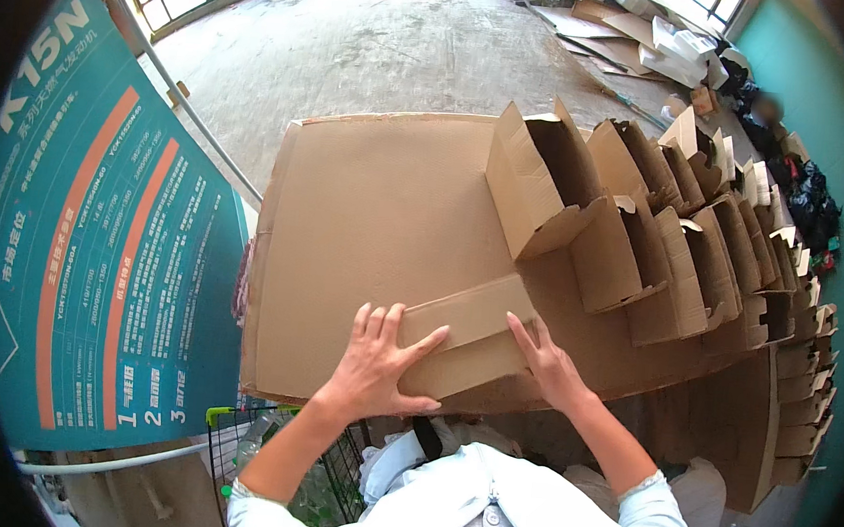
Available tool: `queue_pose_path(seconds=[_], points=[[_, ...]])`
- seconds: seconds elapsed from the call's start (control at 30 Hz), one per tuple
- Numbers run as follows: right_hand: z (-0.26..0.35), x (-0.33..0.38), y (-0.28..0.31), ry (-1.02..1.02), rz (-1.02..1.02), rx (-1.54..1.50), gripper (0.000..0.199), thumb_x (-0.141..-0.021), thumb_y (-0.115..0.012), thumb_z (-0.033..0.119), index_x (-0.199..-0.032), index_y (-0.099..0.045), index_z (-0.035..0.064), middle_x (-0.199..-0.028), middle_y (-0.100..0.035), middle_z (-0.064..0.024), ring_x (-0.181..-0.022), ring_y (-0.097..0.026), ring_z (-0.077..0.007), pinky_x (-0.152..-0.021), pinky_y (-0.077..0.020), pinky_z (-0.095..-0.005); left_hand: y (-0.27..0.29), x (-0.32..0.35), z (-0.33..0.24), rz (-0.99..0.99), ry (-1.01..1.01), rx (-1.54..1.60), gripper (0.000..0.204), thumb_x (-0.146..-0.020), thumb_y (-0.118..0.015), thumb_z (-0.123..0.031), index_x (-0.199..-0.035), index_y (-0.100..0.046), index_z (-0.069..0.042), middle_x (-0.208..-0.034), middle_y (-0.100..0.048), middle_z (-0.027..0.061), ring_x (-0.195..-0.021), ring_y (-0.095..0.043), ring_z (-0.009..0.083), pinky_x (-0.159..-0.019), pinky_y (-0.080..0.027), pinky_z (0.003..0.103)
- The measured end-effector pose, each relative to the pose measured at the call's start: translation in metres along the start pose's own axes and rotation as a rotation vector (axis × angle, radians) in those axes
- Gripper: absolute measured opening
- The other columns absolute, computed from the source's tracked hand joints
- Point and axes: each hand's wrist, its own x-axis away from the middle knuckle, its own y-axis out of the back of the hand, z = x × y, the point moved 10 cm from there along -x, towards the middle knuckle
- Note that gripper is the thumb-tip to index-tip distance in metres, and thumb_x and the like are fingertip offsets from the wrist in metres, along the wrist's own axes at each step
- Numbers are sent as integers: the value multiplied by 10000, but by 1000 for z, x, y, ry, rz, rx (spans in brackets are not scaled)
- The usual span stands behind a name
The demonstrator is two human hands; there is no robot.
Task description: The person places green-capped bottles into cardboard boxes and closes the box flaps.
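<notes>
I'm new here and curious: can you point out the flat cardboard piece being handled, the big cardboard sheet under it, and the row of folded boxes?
flat cardboard piece (471, 332), head view, its top face.
big cardboard sheet (377, 210), head view, bare middle.
folded boxes (532, 188), head view, nearest box's side.

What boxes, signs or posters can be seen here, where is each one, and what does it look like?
Flat brown cardboard box: under both hands, on the big cardboard sheet.
Folded open brown boxes: rows on the right of the sheet.
Teal banner: standing at left, tall, with orange stripes and white print.
Loose cardboard pieces: on the floor, far right, white and brown.
</notes>
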Motion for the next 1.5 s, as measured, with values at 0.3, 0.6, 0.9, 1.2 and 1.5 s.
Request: queue_pose_path(seconds=[0.3,0.6,0.9,1.2,1.5], points=[[62,-202,-10,575,138,215,839,-831,-607,18,-1523,-232,308,-1578,-219,-85,-1180,-586,-267,-878,-585,-354,8,52,32,-360,489,-1,864,-667,-737,-534,-1434,-462,-246,-1538,-242,190,-1318,-254,512,-1050,-244,648],[74,-304,-16,660,54,666,950,-761,-725,210,-1538,-180,250,-1487,-391,-95,-1103,-624,-234,-897,-566,-323,10,12,81,-651,775,-71,688,-692,-716,-476,-1312,-598,-201,-1466,-388,136,-1304,-286,477,-1005,-270,670],[-5,-308,-74,-310,-376,-667,569,-987,-458,163,-1507,-256,53,-1276,-585,-219,-962,-654,-295,-790,-500,-351,29,-20,126,-731,817,-130,665,-679,-699,-507,-1265,-640,-197,-1456,-415,116,-1288,-316,480,-1008,-275,671],[40,-373,-105,-157,-137,-1312,638,-1023,-425,428,-1483,-309,1,-1510,-385,-144,-1383,-363,-211,-1130,-269,-295,53,-48,205,-819,880,-267,690,-683,-673,-618,-1235,-667,-204,-1431,-460,99,-1268,-360,484,-980,-302,670],[96,-259,-59,33,166,-935,624,-1016,-417,447,-1500,-295,73,-1475,-421,-183,-1380,-381,-313,-1121,-340,-399,71,-93,352,-840,907,-397,730,-728,-519,-772,-1258,-643,-285,-1438,-459,59,-1256,-375,505,-956,-295,715]])
